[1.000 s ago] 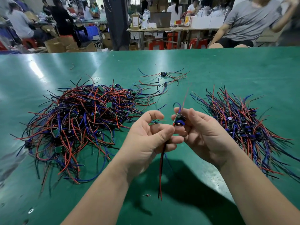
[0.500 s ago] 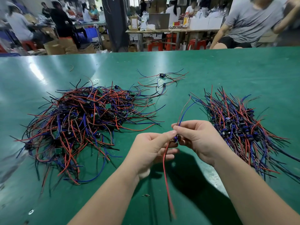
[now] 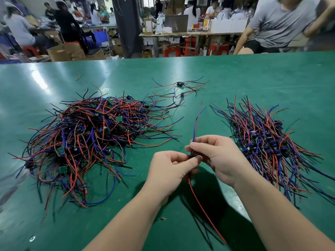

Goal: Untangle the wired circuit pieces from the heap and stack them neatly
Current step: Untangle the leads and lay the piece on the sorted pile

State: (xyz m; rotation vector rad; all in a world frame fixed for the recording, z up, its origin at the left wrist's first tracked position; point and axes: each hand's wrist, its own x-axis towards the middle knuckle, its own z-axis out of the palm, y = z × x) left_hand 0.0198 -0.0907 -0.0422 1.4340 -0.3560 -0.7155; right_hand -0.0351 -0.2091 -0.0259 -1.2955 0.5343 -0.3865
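The left hand [image 3: 168,171] and right hand [image 3: 223,160] are pinching one circuit piece [image 3: 193,155] with clamped fingers [image 3: 199,144] above the bench [image 3: 253,78], between heap [image 3: 87,138] and stack [image 3: 268,145] — its hanging red wire [image 3: 203,209] is risking a snag.

On the surface [image 3: 253,78], the tangled heap [image 3: 87,142] lies to my left and the stacked pile [image 3: 268,147] to my right, well apart. A few loose pieces [image 3: 179,87] sit behind, between them. In front, my left hand [image 3: 168,171] and right hand [image 3: 219,156] meet around one wired piece [image 3: 194,155].
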